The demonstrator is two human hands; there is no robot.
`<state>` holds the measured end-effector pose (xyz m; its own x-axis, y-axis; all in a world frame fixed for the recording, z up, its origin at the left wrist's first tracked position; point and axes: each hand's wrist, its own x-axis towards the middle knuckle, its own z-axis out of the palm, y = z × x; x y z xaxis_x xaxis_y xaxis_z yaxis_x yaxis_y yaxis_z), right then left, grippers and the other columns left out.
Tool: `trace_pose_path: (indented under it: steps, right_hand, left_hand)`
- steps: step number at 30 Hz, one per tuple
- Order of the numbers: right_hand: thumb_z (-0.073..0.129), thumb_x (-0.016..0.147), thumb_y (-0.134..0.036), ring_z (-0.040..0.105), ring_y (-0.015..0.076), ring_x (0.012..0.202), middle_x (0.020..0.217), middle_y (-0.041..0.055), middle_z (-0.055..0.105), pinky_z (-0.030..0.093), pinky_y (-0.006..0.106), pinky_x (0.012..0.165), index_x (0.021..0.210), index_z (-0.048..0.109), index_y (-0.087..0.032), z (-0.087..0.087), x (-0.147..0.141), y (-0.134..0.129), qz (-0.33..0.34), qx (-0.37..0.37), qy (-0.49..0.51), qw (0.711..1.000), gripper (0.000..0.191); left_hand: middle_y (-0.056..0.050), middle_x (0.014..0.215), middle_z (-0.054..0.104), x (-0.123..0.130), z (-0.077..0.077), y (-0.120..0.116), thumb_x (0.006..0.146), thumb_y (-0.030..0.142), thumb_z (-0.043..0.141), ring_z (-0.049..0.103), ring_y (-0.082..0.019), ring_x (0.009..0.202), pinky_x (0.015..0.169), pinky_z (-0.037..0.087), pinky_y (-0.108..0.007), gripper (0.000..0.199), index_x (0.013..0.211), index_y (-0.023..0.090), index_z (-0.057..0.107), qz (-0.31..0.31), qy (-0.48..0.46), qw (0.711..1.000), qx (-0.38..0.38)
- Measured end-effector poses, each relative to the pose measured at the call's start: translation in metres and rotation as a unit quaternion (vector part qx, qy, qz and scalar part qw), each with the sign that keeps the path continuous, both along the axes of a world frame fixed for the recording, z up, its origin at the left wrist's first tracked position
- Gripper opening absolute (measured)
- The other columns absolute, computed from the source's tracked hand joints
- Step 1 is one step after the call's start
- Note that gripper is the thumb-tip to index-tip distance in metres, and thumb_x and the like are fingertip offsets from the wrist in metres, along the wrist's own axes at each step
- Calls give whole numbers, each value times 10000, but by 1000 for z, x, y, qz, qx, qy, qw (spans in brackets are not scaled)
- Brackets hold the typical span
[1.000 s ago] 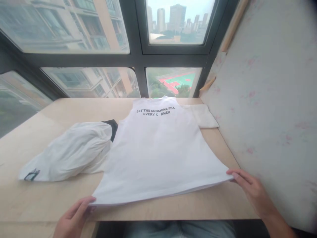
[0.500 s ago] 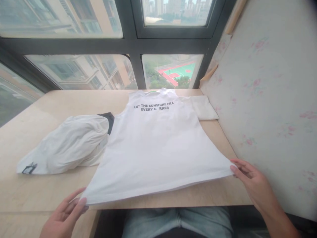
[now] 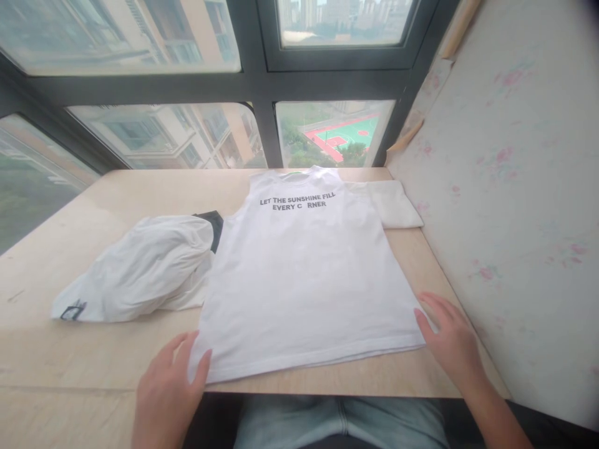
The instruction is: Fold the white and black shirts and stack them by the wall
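A white sleeveless shirt [image 3: 304, 287] with dark lettering across its chest lies spread face up on the wooden table, its neckline toward the window and its hem near the front edge. My left hand [image 3: 171, 380] rests at the lower left corner of the hem, thumb and fingers apart. At the lower right corner is my right hand [image 3: 449, 337], also with thumb and fingers spread, by the shirt's side edge. Neither hand pinches the fabric.
Left of the shirt sits a bunched white garment [image 3: 145, 268] with a dark piece [image 3: 213, 226] behind it. A folded white cloth [image 3: 397, 204] lies partly under the shirt at the right. The flowered wall [image 3: 538, 187] bounds the table [image 3: 93, 355] there; a window frame [image 3: 269, 87] stands behind.
Both hands have let go of the hem corners and moved inward. The hem, pulled wide before, has relaxed and lies narrower. The view has shifted slightly left.
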<state>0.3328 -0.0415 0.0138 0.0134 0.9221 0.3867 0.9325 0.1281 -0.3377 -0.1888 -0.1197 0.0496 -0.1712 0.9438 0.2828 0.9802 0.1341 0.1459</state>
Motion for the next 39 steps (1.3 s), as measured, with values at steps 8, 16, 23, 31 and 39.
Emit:
trace_pose_path:
  steps: [8, 16, 23, 31, 39]
  right_hand:
    - [494, 965, -417, 287, 352, 1461, 1570, 145, 358, 327, 572, 1131, 1434, 459, -175, 3, -95, 26, 183, -32, -99, 978, 528]
    - [461, 974, -410, 330, 359, 1441, 1573, 156, 355, 304, 609, 1120, 1475, 421, -172, -22, -79, 19, 134, -53, -134, 980, 556]
    - [480, 968, -391, 330, 367, 1438, 1563, 160, 369, 293, 612, 1127, 1452, 446, -162, -20, -81, 19, 135, -55, -120, 982, 537]
    - [526, 958, -213, 603, 227, 1050, 1100, 100, 661, 512, 392, 912, 1153, 624, -191, 10, -90, -1, 272, -62, 53, 959, 219]
    - [576, 917, -160, 560, 194, 896, 962, 53, 636, 467, 334, 785, 988, 648, -209, 28, -95, -13, 377, -155, 19, 913, 113]
  left_hand:
    - [-149, 1600, 317, 114, -22, 57, 925, 456, 516, 276, -403, 1457, 1141, 224, -620, 594, 1467, 218, 469, -156, 64, 985, -47]
    - [-131, 1612, 295, 109, -42, 59, 928, 460, 510, 258, -384, 1471, 1165, 165, -599, 634, 1511, 233, 405, -180, 53, 981, -59]
    - [-157, 1604, 304, 111, -41, 58, 931, 442, 514, 271, -400, 1461, 1145, 200, -611, 620, 1495, 198, 427, -183, 57, 980, -60]
    - [-147, 1333, 583, 132, -18, 38, 899, 294, 596, 518, -292, 1231, 1044, 414, -472, 379, 1260, 180, 594, -311, -54, 949, -20]
    - [-63, 936, 643, 156, -10, 32, 919, 131, 514, 569, -178, 840, 761, 487, -320, 152, 975, 193, 641, -391, -122, 911, -51]
